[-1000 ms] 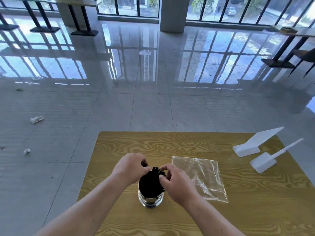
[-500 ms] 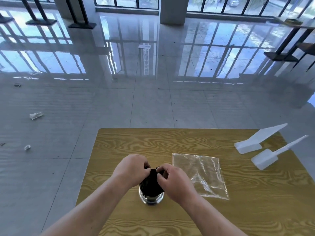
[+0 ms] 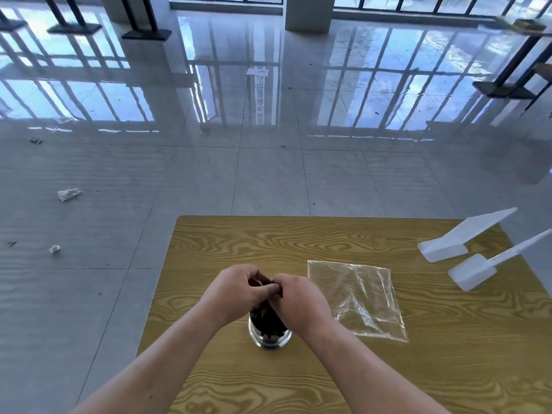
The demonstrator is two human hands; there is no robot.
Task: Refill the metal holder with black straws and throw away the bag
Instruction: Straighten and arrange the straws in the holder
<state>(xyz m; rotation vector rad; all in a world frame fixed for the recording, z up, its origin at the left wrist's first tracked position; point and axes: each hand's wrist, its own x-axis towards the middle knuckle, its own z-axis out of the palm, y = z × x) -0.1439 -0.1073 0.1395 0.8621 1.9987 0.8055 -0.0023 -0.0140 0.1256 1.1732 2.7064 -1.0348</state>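
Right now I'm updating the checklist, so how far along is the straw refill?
Done: the black straws stand in the metal holder, and the clear plastic bag lies flat and looks empty on the wooden table. In hand: the left hand and right hand are closed around the straw tops, apparently bunching them. Left: throwing away the bag; no bin is in view.

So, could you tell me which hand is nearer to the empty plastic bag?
Right. The right hand is on the straws just beside the bag; the left hand is on their far side.
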